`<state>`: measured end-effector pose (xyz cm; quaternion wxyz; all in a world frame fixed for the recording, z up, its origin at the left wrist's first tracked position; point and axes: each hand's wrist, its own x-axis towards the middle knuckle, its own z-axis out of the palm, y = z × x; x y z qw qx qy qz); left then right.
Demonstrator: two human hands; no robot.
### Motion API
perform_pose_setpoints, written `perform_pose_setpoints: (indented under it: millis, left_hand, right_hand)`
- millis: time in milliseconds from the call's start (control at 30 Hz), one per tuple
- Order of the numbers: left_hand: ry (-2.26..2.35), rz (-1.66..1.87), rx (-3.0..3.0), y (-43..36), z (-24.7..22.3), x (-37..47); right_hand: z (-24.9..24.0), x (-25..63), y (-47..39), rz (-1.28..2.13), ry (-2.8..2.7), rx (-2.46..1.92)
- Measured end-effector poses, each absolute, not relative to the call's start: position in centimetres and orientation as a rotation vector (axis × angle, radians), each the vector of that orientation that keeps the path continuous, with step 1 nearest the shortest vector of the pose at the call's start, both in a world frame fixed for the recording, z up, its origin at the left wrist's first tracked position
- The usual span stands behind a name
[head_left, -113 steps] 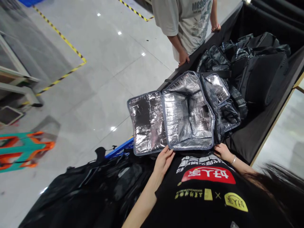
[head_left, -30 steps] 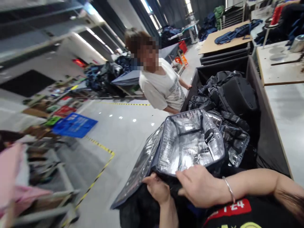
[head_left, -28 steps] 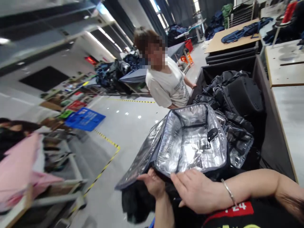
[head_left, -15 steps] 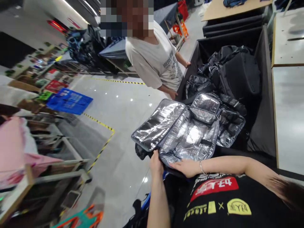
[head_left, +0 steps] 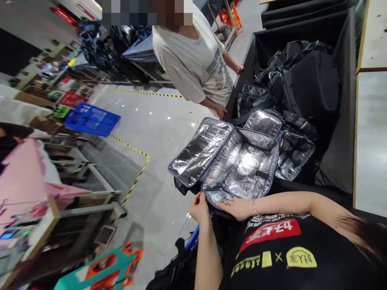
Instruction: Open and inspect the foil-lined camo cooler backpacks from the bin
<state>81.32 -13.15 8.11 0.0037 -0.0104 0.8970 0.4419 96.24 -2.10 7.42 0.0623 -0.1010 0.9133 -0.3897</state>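
Note:
An insulated bag with a shiny silver lining point(head_left: 246, 165) lies unzipped on the near edge of a dark bin. Its lid flap point(head_left: 201, 151) is folded out to the left, and a smaller silver-lined flap point(head_left: 263, 123) stands at its far side. My left hand point(head_left: 199, 207) has its fingers pinched together at the bag's near left corner; the exact bit between the fingertips is hidden. Resting on the bag's near rim, my right hand point(head_left: 238, 208) lies flat with its fingers stretched out.
Several black and camouflage bags point(head_left: 311, 84) fill the dark fabric bin point(head_left: 340, 121). A person in a white shirt point(head_left: 193, 60) stands across, hands on the bin's edge. A white table point(head_left: 371, 141) borders the right; a blue crate point(head_left: 93, 119) and teal-orange stool point(head_left: 102, 270) are left.
My left hand has shifted slightly along the bag's near corner, with its fingers now more curled. My right hand stays on the rim. The camera view has tipped slightly.

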Motion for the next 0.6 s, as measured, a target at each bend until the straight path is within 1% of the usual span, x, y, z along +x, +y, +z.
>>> perform_pose_setpoints:
  millis: [100,233,467,600]
  left_hand:
    - [2.64,1.478,-0.053,-12.7,8.9,81.1]
    - [2.508,1.497,-0.01,-12.5,10.2,81.5]
    - [2.716,1.381,-0.028,-11.0,9.7,82.1]
    - [2.808,1.326,-0.054,-11.7,9.8,82.0]
  right_hand:
    - [7.6,96.4,-1.8,-1.19,2.735,-0.299]
    - [8.1,96.5,-1.3,-1.218,2.699,-0.281]
    - [8.1,96.5,-1.0,-1.197,2.686,-0.245]
    - [7.9,96.0,-1.4,-1.193,2.669,-0.294]
